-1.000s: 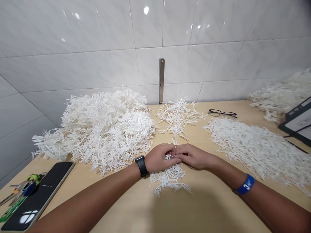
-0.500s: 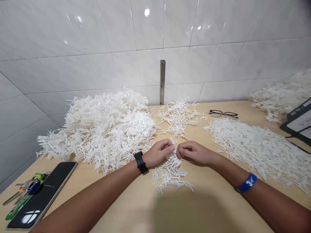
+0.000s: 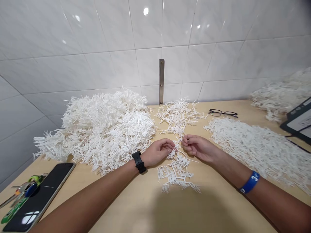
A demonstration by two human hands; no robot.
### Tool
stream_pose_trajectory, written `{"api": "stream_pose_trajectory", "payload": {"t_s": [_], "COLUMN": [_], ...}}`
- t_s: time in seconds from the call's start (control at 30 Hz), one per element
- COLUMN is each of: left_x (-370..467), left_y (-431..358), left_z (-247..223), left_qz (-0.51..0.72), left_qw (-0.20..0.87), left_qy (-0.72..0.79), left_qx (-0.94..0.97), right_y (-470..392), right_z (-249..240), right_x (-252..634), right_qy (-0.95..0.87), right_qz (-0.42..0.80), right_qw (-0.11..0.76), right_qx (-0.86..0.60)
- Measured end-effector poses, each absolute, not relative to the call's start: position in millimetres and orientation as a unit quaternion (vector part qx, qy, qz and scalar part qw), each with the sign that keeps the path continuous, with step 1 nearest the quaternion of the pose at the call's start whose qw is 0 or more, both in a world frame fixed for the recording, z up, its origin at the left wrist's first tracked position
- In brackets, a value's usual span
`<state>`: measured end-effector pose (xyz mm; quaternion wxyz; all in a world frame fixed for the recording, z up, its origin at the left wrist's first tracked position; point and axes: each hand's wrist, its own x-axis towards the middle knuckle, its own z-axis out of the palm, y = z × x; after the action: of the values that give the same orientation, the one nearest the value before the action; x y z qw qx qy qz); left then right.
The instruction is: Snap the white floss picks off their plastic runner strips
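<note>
My left hand (image 3: pixel 159 151), with a black watch (image 3: pixel 139 161) on its wrist, is closed with its fingertips on a white branched plastic piece (image 3: pixel 172 152). Just to the right, my right hand (image 3: pixel 199 148) is curled shut, thumb against the fingers; what it pinches, if anything, is too small to make out. Thin white twigs cross the short gap between the two hands. Below them, a white branched plastic cluster (image 3: pixel 178 179) with comb-like prongs lies on the wooden table (image 3: pixel 126 207).
A tall heap of white branched clusters (image 3: pixel 107 126) stands left. Bare white branches (image 3: pixel 179 113) lie at the back, near glasses (image 3: pixel 223 113). Loose white sticks (image 3: pixel 252 145) spread right. A phone (image 3: pixel 41 197) and keys (image 3: pixel 23 191) are front left, a dark-edged board (image 3: pixel 300 119) far right.
My right hand has moved up and a little right, opening a wider gap from my left hand. The white cluster below has shifted slightly right.
</note>
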<state>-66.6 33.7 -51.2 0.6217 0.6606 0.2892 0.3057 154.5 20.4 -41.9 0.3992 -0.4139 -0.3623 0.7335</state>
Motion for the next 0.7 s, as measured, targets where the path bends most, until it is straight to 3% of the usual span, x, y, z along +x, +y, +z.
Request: {"api": "stream_pose_trajectory", "payload": {"t_s": [0.23,0.47,0.7], "left_x": [-65,-65,-68], "left_y": [32,31,29], "left_z": [-53,-54,-48], "left_qz": [0.307,0.296,0.265], "left_qw": [0.596,0.589,0.547], "left_qy": [0.325,0.319,0.277], "left_qx": [0.667,0.68,0.744], "right_y": [12,4,-2], "right_z": [-42,-46,-43], "right_x": [141,131,129], "right_qy": [-0.438,-0.713,-0.766], "right_qz": [0.671,0.451,0.455], "right_qw": [0.368,0.25,0.186], "right_qx": [-0.471,-0.474,-0.415]}}
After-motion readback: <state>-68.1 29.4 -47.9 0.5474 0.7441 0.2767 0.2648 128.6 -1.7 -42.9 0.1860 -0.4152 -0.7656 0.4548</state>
